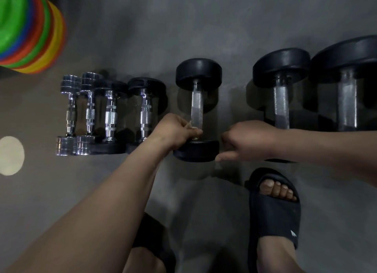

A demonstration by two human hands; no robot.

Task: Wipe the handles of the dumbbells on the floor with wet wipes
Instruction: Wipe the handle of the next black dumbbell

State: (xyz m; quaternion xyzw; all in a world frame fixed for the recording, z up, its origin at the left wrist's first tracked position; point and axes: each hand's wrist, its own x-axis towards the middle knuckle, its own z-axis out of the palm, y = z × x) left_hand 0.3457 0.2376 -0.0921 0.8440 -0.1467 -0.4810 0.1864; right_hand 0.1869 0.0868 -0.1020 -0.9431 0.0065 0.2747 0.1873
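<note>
Seven dumbbells point(111, 117) lie on the floor point(183, 27); your left hand's point(175, 129) fingers point(193, 132) pinch the wipe point(190, 125) round the fifth handle point(197, 106) (near end), right hand point(248, 140) curled empty beside; two handles likely remain.

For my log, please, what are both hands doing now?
Left hand: gripping a wet wipe on the dumbbell handle.
Right hand: fingers curled, holding nothing.

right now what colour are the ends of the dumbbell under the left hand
Both heads of that dumbbell are black; the head view shows it.
</note>
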